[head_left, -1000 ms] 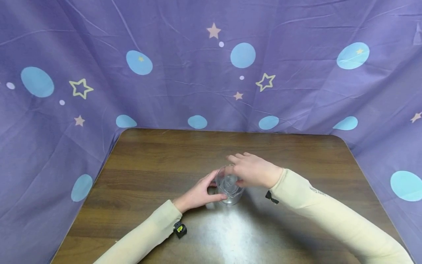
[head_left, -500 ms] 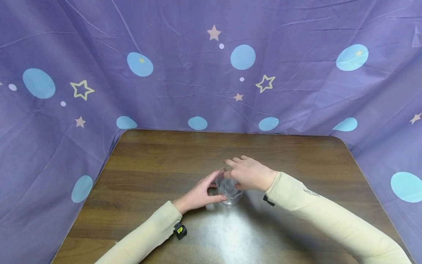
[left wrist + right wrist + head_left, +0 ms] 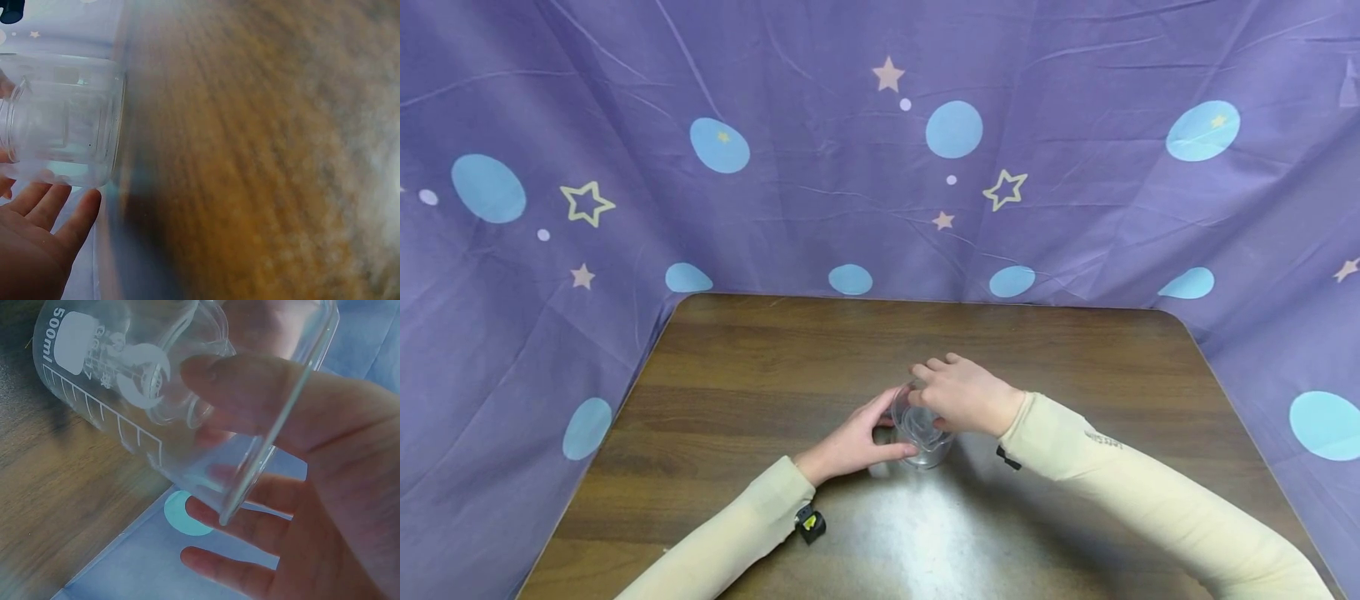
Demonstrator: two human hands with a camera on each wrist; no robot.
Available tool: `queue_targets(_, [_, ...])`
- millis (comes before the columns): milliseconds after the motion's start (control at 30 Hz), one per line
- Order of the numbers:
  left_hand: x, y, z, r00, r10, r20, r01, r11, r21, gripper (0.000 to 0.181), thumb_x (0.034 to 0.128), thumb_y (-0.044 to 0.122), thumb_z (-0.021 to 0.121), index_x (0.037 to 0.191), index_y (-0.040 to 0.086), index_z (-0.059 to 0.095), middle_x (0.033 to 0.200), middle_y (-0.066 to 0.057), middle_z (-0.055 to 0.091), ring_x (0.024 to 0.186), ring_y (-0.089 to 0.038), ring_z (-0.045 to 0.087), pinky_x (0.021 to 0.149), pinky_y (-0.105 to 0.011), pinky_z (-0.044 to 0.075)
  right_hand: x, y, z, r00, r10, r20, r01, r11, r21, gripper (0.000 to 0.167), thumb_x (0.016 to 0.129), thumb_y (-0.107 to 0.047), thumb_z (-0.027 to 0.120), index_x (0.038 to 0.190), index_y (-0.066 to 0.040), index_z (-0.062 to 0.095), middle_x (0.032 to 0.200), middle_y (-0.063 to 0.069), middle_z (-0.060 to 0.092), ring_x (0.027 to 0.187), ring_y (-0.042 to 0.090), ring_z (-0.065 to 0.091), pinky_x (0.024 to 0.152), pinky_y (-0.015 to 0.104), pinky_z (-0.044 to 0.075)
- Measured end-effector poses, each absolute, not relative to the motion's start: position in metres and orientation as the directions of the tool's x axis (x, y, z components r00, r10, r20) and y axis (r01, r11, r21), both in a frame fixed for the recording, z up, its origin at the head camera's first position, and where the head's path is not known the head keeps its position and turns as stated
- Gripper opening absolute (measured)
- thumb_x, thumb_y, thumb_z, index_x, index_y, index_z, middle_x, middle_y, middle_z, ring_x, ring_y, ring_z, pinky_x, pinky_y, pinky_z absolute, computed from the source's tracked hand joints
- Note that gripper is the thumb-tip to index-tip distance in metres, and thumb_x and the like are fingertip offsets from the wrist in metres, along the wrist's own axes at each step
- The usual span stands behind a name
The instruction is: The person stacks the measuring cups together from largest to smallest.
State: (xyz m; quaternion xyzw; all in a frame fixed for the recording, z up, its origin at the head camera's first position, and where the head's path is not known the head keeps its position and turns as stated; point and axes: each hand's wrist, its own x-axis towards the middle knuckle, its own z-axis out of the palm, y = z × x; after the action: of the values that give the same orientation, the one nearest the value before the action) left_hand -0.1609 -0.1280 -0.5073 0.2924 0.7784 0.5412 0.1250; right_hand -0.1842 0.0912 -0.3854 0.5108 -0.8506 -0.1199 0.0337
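A clear glass beaker (image 3: 932, 457), marked 500ml in the right wrist view, stands upright on the wooden table. Inside it sits a smaller clear glass vessel (image 3: 209, 328), seemingly a smaller beaker. My left hand (image 3: 856, 440) holds the large beaker from the left, thumb in front and fingers behind. From the right, my right hand (image 3: 972, 397) reaches over the rim. Its thumb (image 3: 250, 387) is inside the large beaker against the smaller vessel, and a finger opposite appears to pinch it. The other fingers (image 3: 237, 569) stay outside the glass, extended.
The brown wooden table (image 3: 760, 350) has a bright glare patch in front of the beaker. A purple curtain (image 3: 820, 167) with blue dots and stars hangs behind the table and along both sides. Each sleeve cuff carries a small black wrist camera (image 3: 809, 523).
My right hand has shifted slightly left and lower, further into the large beaker's mouth. The left hand and the large beaker have stayed in place.
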Motion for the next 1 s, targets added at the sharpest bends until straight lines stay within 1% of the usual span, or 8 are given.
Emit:
queue_targets(200, [-0.1608,-0.1285,-0.5076,-0.797,0.59,0.126,0.325,0.244,0.914,0.091,0.0905,0.019,0.084,0.164,0.011,0.03,0.163,-0.009,0.041,0.14,-0.026,0.05,0.11,-0.038,0.051,-0.1844,0.091,-0.3865,-0.471,-0.88,-0.062,-0.858,0.441,0.263,0.046,0.073,-0.04,0.094,0.112,-0.023,0.078,0.126,0.007,0.068,0.104,0.023,0.066,0.081,0.038,0.056])
queue_targets(533, [-0.1607,-0.1281,-0.5068,-0.79,0.596,0.143,0.345,0.239,0.908,0.091,0.0911,0.02,0.083,0.164,0.01,0.029,0.163,-0.011,0.04,0.14,-0.028,0.05,0.109,-0.04,0.052,-0.1842,0.0917,-0.3865,-0.467,-0.883,-0.054,-0.857,0.437,0.274,0.048,0.072,-0.04,0.094,0.113,-0.022,0.078,0.126,0.007,0.068,0.104,0.023,0.066,0.08,0.038,0.056])
queue_targets(667, [-0.1608,-0.1281,-0.5069,-0.794,0.594,0.132,0.335,0.246,0.91,0.091,0.0912,0.02,0.083,0.164,0.01,0.029,0.164,-0.01,0.039,0.14,-0.027,0.05,0.109,-0.039,0.051,-0.1842,0.0915,-0.3859,-0.47,-0.881,-0.059,-0.857,0.439,0.269,0.048,0.073,-0.04,0.094,0.114,-0.022,0.078,0.126,0.007,0.068,0.105,0.023,0.066,0.081,0.038,0.056])
queue_targets(1000, [-0.1595,-0.1283,-0.5057,-0.796,0.591,0.13,0.332,0.247,0.91,0.09,0.0913,0.018,0.083,0.163,0.009,0.03,0.162,-0.012,0.041,0.136,-0.029,0.054,0.109,-0.039,0.052,-0.1842,0.0913,-0.3863,-0.474,-0.878,-0.058,-0.855,0.444,0.27,0.049,0.072,-0.041,0.094,0.114,-0.022,0.078,0.124,0.006,0.068,0.104,0.023,0.066,0.081,0.038,0.056])
